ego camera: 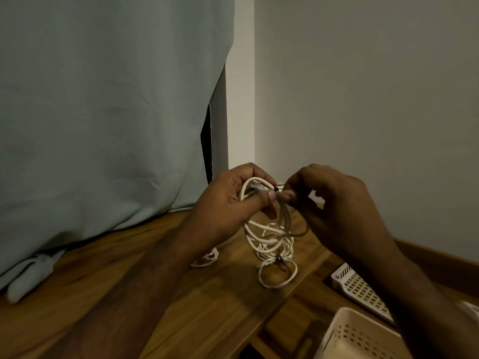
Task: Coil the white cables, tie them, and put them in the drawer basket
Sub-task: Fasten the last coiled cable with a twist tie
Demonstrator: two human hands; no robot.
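Observation:
My left hand [228, 203] grips a coiled white cable [261, 229] above the wooden tabletop, its loops hanging down below my fingers. My right hand [334, 203] pinches a small dark tie [276, 189] at the top of the coil, right beside my left thumb. A second white cable coil [277, 274], bound with a dark tie, lies on the table just under the held one. More loose white cable [207, 259] shows below my left wrist, partly hidden. A cream slotted basket [344, 332] stands at the bottom right.
The wooden table [129, 294] stretches left and forward. A pale curtain [103, 112] hangs at the back left down to the table. A white perforated tray [363, 291] lies behind the basket, and a plain wall [363, 86] closes off the right.

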